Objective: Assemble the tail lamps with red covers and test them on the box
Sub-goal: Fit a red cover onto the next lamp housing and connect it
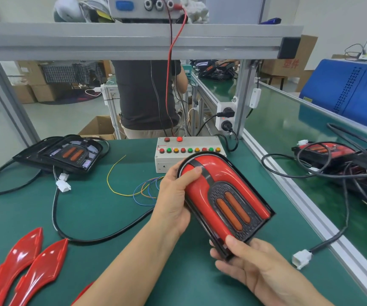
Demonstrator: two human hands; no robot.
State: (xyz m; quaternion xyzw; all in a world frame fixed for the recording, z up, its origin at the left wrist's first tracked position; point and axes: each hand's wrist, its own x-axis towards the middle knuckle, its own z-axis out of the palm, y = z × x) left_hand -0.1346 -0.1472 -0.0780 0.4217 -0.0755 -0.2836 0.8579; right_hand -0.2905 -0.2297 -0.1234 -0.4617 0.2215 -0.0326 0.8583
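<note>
Green mat (103,219) covers bench; aluminium frame rail (134,40) overhead. Person in dark shirt (142,93) stands beyond, cut off above the chest. Your left hand (173,202) grips tail lamp (224,202) at upper edge, thumb on glossy red cover; right hand (251,268) clamps lower corner. Lamp held above mat, in front of test box (189,155). Loose red covers (25,268) at lower left, partly cropped.

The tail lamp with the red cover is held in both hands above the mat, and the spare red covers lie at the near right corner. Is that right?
One detail is wrong. The head view shows the spare red covers at the near left corner of the mat, not the right. The rest holds: the left hand and right hand both grip the tail lamp above the green mat.
</note>
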